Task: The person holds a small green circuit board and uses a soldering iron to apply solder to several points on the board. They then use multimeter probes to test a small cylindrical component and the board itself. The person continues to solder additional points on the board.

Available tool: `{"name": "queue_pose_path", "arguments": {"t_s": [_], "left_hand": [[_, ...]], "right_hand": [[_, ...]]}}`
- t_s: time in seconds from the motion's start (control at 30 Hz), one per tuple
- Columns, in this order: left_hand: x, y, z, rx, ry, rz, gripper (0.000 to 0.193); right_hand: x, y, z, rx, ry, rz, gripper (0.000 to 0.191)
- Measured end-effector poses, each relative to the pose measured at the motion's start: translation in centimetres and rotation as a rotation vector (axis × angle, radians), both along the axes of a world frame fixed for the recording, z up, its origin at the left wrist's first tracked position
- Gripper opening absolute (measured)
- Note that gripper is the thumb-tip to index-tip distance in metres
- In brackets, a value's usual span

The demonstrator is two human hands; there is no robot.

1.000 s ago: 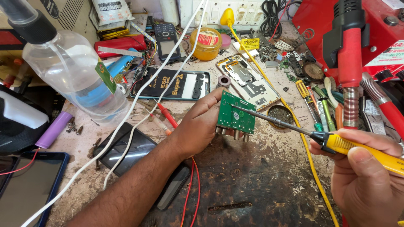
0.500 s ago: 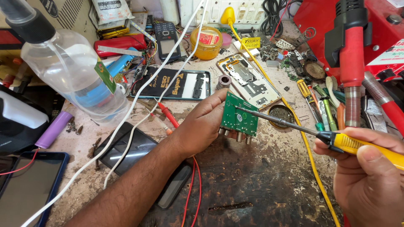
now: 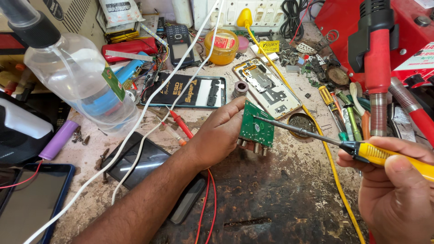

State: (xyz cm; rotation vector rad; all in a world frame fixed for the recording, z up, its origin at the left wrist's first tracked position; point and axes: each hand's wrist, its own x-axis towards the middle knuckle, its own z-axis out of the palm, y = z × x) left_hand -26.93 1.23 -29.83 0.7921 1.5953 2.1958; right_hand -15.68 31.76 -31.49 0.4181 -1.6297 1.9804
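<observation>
My left hand [image 3: 217, 135] holds a small green circuit board [image 3: 256, 128] upright on its edge at the middle of the worn bench [image 3: 289, 208], metal sockets along its lower side. My right hand [image 3: 398, 190] at the lower right grips a yellow-handled soldering iron [image 3: 389, 156]. Its thin dark tip reaches left and touches the board's upper face. A yellow cord [image 3: 334, 176] runs from the iron across the bench toward the back.
A clear plastic bottle [image 3: 81, 86] stands at the left, with white cables [image 3: 149, 113] crossing beside it. Opened phones [image 3: 266, 88], a dark phone back [image 3: 185, 90], a yellow flux tin [image 3: 221, 46], screwdrivers [image 3: 334, 110] and a red hot-air gun [image 3: 377, 63] crowd the back and right. A blue-edged phone [image 3: 27, 203] lies lower left.
The iron's tip has slid a little left and up across the board. My left hand has tilted the board slightly.
</observation>
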Motion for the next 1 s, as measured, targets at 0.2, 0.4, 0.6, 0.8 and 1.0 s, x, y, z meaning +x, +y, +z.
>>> {"name": "queue_pose_path", "arguments": {"t_s": [0.2, 0.4, 0.6, 0.8, 1.0], "left_hand": [[-0.2, -0.1, -0.4, -0.011, 0.017, 0.044, 0.032], [0.1, -0.2, -0.3, 0.064, -0.014, -0.004, 0.027], [0.4, 0.0, 0.4, 0.107, -0.063, 0.003, 0.030], [0.3, -0.3, 0.7, 0.111, -0.122, 0.068, 0.022], [0.1, -0.1, 0.1, 0.129, -0.006, 0.095, 0.014]], "right_hand": [[0.0, -0.9, 0.9, -0.015, -0.045, -0.025, 0.030], [0.1, -1.2, 1.2, -0.025, -0.019, 0.011, 0.026], [0.0, -0.4, 0.5, 0.013, 0.040, 0.054, 0.029], [0.2, -0.3, 0.3, 0.017, 0.045, 0.065, 0.030], [0.5, -1.4, 0.3, 0.033, 0.080, 0.046, 0.026]]}}
